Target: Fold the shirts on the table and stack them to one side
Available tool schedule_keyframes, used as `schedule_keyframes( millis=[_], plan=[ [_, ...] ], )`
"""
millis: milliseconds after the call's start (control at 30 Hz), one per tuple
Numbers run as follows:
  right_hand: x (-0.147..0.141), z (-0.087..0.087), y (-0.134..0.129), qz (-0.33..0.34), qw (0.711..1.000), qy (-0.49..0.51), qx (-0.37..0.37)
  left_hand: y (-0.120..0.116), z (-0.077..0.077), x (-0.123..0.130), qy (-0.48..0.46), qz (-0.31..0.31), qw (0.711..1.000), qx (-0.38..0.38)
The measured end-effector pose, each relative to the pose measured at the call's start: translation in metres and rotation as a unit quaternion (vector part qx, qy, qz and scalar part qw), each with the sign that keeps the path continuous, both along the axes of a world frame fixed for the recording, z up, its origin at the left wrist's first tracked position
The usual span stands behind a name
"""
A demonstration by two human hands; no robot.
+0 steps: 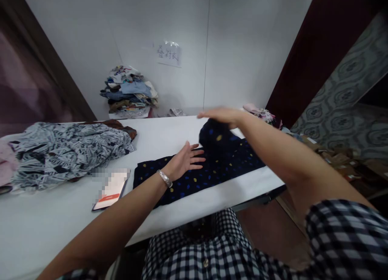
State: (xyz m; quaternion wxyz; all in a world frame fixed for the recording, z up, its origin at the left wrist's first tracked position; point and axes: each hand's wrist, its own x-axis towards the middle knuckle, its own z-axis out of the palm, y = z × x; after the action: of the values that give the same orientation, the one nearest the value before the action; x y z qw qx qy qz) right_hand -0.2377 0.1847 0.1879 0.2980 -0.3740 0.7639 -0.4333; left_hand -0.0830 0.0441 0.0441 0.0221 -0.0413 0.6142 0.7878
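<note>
A dark navy garment [194, 177] with blue and yellow spots lies in a long folded strip along the table's near edge. My left hand [184, 160], with a silver bracelet at the wrist, is over its left half, fingers spread and holding nothing. Above the right half, my right hand [222, 115] is stretched out nearly flat, fingers pointing left and slightly blurred. A raised, bunched part of the garment stands right under that palm. The right thumb is hidden, so a grip on the cloth does not show.
A phone [112, 189] lies left of the garment. Behind it is a heap of grey-and-white printed clothing [69, 150]. A tall clothes pile [130, 92] stands against the white wall, below and left of a handwritten sign [169, 54]. More clothes [262, 113] lie at the back right.
</note>
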Motion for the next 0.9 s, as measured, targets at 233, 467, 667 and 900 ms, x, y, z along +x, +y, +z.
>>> schedule_keyframes(
  millis=[233,467,667,900],
  plan=[
    [0.001,-0.063,-0.032,0.154,0.971,-0.143,0.113,0.001,-0.038,0.030,-0.106,0.036,0.976,0.188],
    [-0.062,-0.087,0.021,0.043,0.997,-0.019,0.057,-0.008,-0.071,0.053,-0.111,0.075,0.954,0.268],
    [-0.114,-0.150,0.082,-0.111,0.941,0.242,0.209,-0.047,-0.080,0.081,-0.183,0.121,0.961,0.171],
    [-0.131,-0.202,0.114,-0.066,0.929,0.296,0.212,-0.067,-0.043,0.091,-0.223,0.227,0.936,0.150]
  ],
)
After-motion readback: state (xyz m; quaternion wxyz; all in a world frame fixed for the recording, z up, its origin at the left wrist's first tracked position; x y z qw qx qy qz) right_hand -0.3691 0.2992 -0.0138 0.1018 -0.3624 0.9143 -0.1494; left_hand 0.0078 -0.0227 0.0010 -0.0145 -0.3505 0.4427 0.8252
